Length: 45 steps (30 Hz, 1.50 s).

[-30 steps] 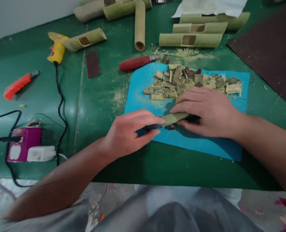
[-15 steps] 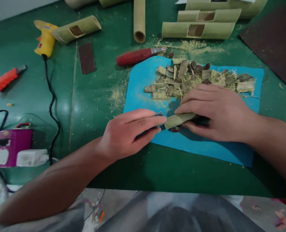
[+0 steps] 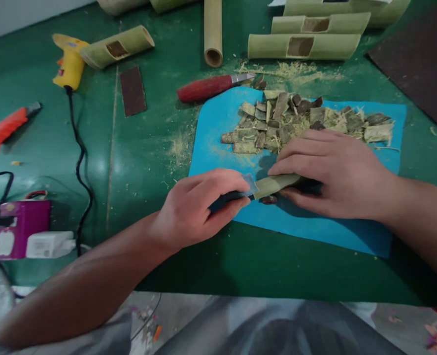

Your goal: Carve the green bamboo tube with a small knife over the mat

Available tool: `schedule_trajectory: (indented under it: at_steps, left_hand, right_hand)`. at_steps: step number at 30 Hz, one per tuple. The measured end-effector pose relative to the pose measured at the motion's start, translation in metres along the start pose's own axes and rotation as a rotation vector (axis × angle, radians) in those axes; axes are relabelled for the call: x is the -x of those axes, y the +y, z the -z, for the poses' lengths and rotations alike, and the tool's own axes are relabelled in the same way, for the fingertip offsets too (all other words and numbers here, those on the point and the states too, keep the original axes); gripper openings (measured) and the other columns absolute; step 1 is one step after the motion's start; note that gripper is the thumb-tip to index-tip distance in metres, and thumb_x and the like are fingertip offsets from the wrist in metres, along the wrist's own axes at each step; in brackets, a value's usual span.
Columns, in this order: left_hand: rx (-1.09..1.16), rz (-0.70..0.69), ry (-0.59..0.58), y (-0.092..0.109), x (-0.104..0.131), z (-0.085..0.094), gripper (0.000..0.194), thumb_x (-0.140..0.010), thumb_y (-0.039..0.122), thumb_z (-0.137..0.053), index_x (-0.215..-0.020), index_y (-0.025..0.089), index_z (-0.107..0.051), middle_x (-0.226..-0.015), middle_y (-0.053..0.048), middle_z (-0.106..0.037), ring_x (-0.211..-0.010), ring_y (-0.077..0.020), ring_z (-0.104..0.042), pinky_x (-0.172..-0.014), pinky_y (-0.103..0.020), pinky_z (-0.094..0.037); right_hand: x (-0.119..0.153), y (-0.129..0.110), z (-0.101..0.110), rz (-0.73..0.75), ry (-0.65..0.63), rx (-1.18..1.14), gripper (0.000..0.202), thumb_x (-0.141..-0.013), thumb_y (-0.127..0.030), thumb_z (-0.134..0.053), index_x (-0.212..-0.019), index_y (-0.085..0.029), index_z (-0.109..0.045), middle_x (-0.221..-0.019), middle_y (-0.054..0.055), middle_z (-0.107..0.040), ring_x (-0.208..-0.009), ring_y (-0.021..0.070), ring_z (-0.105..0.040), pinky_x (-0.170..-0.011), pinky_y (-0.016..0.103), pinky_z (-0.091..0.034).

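Observation:
Between my hands lies a pale green bamboo strip (image 3: 275, 185), above a blue sheet (image 3: 214, 123). My right hand (image 3: 329, 170) is closed round the strip's right part, fingers on top and thumb below. At the strip's left end, my left hand (image 3: 199, 204) pinches a small grey-blue piece (image 3: 250, 184), which touches the strip. Something dark shows between the left fingers and thumb, mostly hidden. Just behind my right hand, bark and bamboo chips (image 3: 273, 123) are heaped on the sheet. A small dark chip (image 3: 269, 199) sits under the strip.
A red-handled knife (image 3: 205, 88) lies behind the sheet. Cut bamboo tubes (image 3: 318, 47) stand farther back. On the left are a yellow glue gun (image 3: 70, 61) with its black cable, an orange cutter (image 3: 6, 129) and a purple box (image 3: 22, 229). A brown sheet (image 3: 418, 64) is at right.
My left index finger has bent back, and more of the grey-blue piece shows at the strip's end. My right hand holds the strip almost as before.

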<state>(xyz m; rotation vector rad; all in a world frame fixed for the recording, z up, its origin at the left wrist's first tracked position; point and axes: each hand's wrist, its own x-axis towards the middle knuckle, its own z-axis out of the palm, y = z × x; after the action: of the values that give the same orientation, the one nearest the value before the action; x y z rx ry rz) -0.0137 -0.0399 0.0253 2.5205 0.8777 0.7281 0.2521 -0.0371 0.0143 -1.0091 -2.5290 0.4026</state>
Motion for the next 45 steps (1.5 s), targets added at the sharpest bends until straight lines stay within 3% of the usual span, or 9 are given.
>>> schedule_trajectory:
  at_steps: [5,14,20,32,45]
  left_hand:
    - [0.013,0.022,-0.063,-0.003,-0.001,-0.001,0.014,-0.094,0.017,-0.065,-0.107,0.020,-0.068,-0.105,-0.004,-0.077,-0.099,-0.0165,-0.075,-0.089,-0.023,-0.061]
    - [-0.054,0.029,-0.070,0.001,-0.003,0.005,0.013,-0.097,0.025,-0.062,-0.106,0.024,-0.072,-0.107,-0.002,-0.078,-0.097,-0.0173,-0.075,-0.088,-0.026,-0.063]
    - [-0.030,0.053,-0.062,-0.002,-0.006,-0.001,0.018,-0.097,0.026,-0.063,-0.113,0.026,-0.071,-0.114,-0.003,-0.076,-0.101,-0.0188,-0.074,-0.091,-0.030,-0.062]
    - [-0.142,-0.059,-0.101,-0.007,-0.003,-0.005,0.027,-0.102,0.033,-0.055,-0.121,0.020,-0.069,-0.121,-0.007,-0.073,-0.104,-0.0181,-0.073,-0.091,-0.025,-0.060]
    - [-0.106,-0.026,-0.065,-0.001,-0.002,-0.002,0.027,-0.102,0.020,-0.050,-0.119,0.024,-0.070,-0.116,-0.003,-0.076,-0.105,-0.0166,-0.073,-0.093,-0.026,-0.061]
  right_hand:
    - [0.000,-0.001,-0.001,0.001,0.009,0.002,0.018,-0.088,-0.030,-0.054,-0.098,-0.026,-0.069,-0.098,0.007,-0.071,-0.089,0.0268,-0.061,-0.067,0.041,-0.043]
    - [-0.001,-0.001,0.000,-0.032,-0.018,-0.030,0.019,-0.086,-0.030,-0.057,-0.100,-0.029,-0.069,-0.102,0.007,-0.071,-0.093,0.0282,-0.062,-0.072,0.043,-0.044]
    - [-0.001,-0.001,-0.001,-0.034,-0.016,-0.022,0.019,-0.088,-0.031,-0.055,-0.100,-0.030,-0.069,-0.102,0.006,-0.071,-0.093,0.0279,-0.061,-0.072,0.043,-0.044]
    - [-0.001,0.000,-0.003,-0.001,0.021,-0.015,0.019,-0.085,-0.029,-0.059,-0.101,-0.026,-0.068,-0.100,0.007,-0.071,-0.092,0.0270,-0.062,-0.072,0.041,-0.044]
    - [-0.001,0.001,-0.004,0.002,0.019,-0.021,0.022,-0.083,-0.028,-0.059,-0.103,-0.029,-0.069,-0.102,0.006,-0.072,-0.093,0.0283,-0.063,-0.073,0.042,-0.044]
